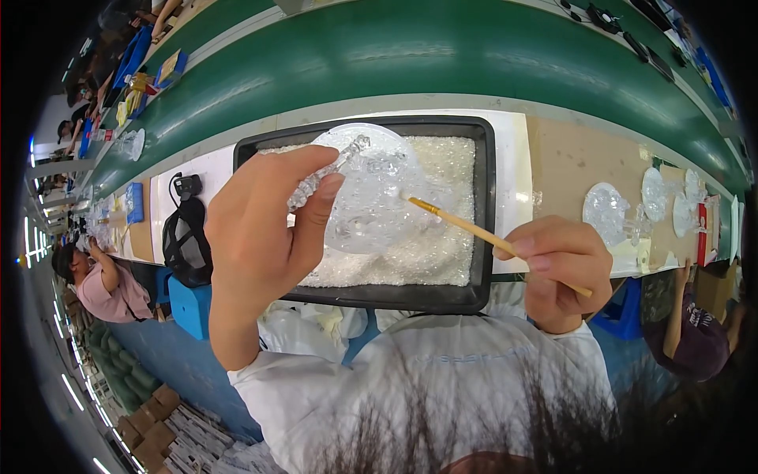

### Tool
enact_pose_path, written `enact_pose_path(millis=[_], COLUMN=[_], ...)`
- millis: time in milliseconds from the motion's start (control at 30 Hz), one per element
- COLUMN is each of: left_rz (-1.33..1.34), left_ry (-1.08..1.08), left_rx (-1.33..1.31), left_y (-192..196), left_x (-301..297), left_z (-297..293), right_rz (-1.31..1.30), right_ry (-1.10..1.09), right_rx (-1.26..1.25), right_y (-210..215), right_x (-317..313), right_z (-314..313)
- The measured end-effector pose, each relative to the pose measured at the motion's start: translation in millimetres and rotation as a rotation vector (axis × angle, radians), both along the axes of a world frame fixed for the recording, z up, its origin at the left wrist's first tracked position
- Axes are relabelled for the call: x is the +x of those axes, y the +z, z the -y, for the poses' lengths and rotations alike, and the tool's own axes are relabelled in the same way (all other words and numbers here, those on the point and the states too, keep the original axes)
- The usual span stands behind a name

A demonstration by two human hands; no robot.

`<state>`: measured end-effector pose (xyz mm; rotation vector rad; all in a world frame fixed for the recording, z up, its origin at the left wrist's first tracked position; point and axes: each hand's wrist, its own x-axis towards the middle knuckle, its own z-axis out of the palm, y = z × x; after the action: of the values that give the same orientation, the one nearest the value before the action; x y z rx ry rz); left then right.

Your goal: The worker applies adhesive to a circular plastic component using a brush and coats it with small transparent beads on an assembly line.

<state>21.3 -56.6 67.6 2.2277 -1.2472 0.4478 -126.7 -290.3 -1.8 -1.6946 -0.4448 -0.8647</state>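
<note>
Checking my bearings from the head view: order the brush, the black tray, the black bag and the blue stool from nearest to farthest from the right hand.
1. Brush: held in the right hand.
2. Black tray: just beside it, toward the left.
3. Blue stool: lower left, under the table.
4. Black bag: far left, roughly as far as the stool; too close to call.

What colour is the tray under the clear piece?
Black tray, seen in the head view.

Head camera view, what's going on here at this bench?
A person in a white shirt holds a clear glass piece in the left hand, lifted over a black tray filled with small clear beads. The right hand holds a thin wooden brush with its tip against the glass. More clear glass pieces sit on the bench to the right, and other people work nearby.
</note>
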Motion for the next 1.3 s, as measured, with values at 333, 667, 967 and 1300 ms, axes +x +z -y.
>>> enact_pose_path(millis=[333,667,967,1300], left_rz=[-0.017,0.022,0.025,0.013], left_ry=[0.047,0.031,0.026,0.096], left_rx=[0.038,0.052,0.064,0.037], left_y=[1.8,1.3,1.2,-0.8], left_x=[-3.8,-2.5,-3.9,-5.6], left_z=[-0.3,-2.9,-1.6,-2.2], right_rz=[-0.029,-0.077,0.051,0.114], right_ry=[0.014,0.098,-0.015,-0.073], right_rx=[-0.091,0.027,-0.178,-0.14], right_y=[-2.0,-4.8,-7.1,-11.5], right_x=[13.4,16.0,26.7,25.0], right_z=[-6.2,-10.1,-17.6,-21.2])
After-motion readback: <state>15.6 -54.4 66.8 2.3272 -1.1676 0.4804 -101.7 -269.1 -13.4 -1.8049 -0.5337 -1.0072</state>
